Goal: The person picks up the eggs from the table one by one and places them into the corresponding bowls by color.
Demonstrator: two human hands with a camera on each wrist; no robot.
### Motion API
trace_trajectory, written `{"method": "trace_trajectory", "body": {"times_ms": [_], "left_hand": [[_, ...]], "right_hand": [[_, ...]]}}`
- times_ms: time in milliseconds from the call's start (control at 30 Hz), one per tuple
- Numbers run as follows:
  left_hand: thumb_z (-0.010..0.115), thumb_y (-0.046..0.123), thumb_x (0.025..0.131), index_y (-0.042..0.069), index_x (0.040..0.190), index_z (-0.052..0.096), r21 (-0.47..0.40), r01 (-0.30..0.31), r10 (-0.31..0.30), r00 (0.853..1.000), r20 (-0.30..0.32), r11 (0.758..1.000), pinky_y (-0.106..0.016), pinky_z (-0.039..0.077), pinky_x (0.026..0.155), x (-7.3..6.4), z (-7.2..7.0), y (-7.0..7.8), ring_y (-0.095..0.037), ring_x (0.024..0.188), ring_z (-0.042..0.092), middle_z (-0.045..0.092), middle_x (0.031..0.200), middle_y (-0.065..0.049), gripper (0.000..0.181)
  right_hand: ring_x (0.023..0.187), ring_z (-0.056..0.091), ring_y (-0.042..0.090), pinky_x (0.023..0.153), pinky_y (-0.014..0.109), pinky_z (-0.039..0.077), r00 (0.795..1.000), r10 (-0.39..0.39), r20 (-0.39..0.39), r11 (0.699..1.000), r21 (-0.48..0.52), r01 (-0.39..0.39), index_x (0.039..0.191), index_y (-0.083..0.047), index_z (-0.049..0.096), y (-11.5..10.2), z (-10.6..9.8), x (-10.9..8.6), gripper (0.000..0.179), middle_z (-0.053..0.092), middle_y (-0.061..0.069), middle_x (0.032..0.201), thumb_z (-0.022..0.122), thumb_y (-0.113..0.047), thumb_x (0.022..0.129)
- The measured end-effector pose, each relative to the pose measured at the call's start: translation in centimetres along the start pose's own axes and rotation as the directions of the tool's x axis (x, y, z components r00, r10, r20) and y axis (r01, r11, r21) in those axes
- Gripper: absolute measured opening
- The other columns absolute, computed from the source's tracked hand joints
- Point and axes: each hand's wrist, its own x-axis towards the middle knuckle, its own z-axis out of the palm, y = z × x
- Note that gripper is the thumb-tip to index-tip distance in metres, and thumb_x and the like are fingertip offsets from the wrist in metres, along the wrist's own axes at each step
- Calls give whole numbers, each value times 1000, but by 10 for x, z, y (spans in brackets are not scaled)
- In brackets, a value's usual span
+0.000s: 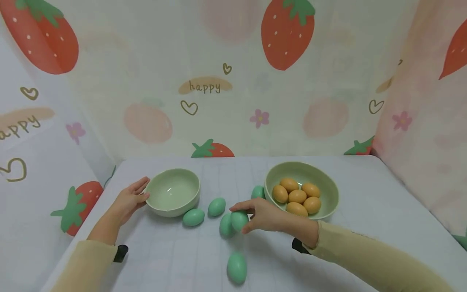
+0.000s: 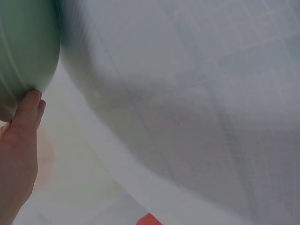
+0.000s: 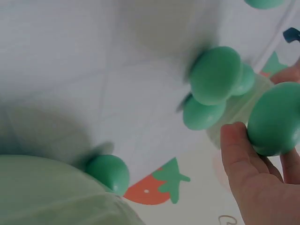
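My right hand [image 1: 265, 215] pinches a green egg [image 1: 239, 221] between thumb and fingers. In the right wrist view the same egg [image 3: 276, 119] sits in the fingers. Another green egg [image 1: 226, 225] lies just behind it on the left. My left hand [image 1: 129, 201] rests against the left side of a pale green bowl [image 1: 173, 190] with nothing in it, its fingers fairly straight. The left wrist view has those fingertips touching the bowl's outer wall [image 2: 28, 47]. Beside that bowl lie two green eggs [image 1: 193, 217] [image 1: 217, 207].
A second pale green bowl [image 1: 330, 194] at the right holds several orange-brown eggs [image 1: 297, 196]. One green egg [image 1: 258, 192] lies against its left side, another [image 1: 237, 267] near the front. A white cloth covers the table [image 1: 175, 259]; strawberry-printed curtains [image 1: 233, 48] stand around it.
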Motion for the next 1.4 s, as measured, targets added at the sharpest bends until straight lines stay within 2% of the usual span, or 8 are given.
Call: {"method": "trace_trajectory", "body": {"times_ms": [100,300,533,667,933,1033,1233,1400], "left_hand": [[43,2,103,4,155,2,12,10,-10,1000,-1,1000,-47,24,112,-1,0,-4,-32,145,10,3,159,-15,66],[43,2,103,4,155,4,0,-18,18,1000,-11,1000,-47,24,112,1,1,1,-32,145,10,5,159,-14,65],[42,1,103,3,154,3,-4,-22,21,1000,-21,1000,-48,23,112,2,1,1,-33,145,9,4,159,-16,65],[43,1,102,4,155,4,-32,-20,19,999,-30,999,-47,24,112,5,3,-1,-31,145,10,5,159,-14,65],[41,-2,102,1,154,3,-46,-20,19,999,-26,999,-48,22,113,2,3,-6,-32,145,8,3,159,-16,65],[42,-2,102,1,154,3,-63,-41,39,999,-30,997,-48,21,113,4,3,-6,-32,145,8,3,159,-17,65],[43,-3,101,1,154,4,-69,-17,15,999,-31,998,-48,22,113,2,6,-8,-32,145,9,5,159,-16,65],[42,-4,101,0,154,5,-68,-43,40,998,-39,997,-49,22,112,0,6,-8,-33,145,10,5,158,-18,64]], "right_hand": [[108,60,17,84,24,51,1000,-13,3,1000,29,13,130,-6,63,-4,1,7,56,62,8,128,82,-4,77],[104,63,19,80,25,53,1000,-15,-22,997,79,17,131,-4,61,-15,-5,20,57,64,9,123,80,-2,77],[123,55,28,90,31,52,999,37,-25,992,120,-34,132,-9,62,-28,-7,34,57,56,10,137,80,-2,79],[121,57,27,91,33,52,997,69,-43,990,128,-63,132,-9,62,-36,-9,40,57,58,8,134,80,-1,78],[112,61,21,92,33,51,997,64,-35,988,143,-58,133,-11,61,-46,-10,55,58,63,3,125,79,-2,79],[109,62,20,92,33,50,997,67,-50,987,149,-59,133,-12,61,-48,-11,60,58,64,2,125,80,-2,79],[106,63,18,94,34,49,994,96,-50,982,169,-86,134,-11,61,-49,-7,70,59,61,3,128,79,-1,79],[109,62,19,95,36,49,993,94,-75,981,175,-79,134,-13,61,-52,-5,81,59,59,4,132,79,-1,79]]}}
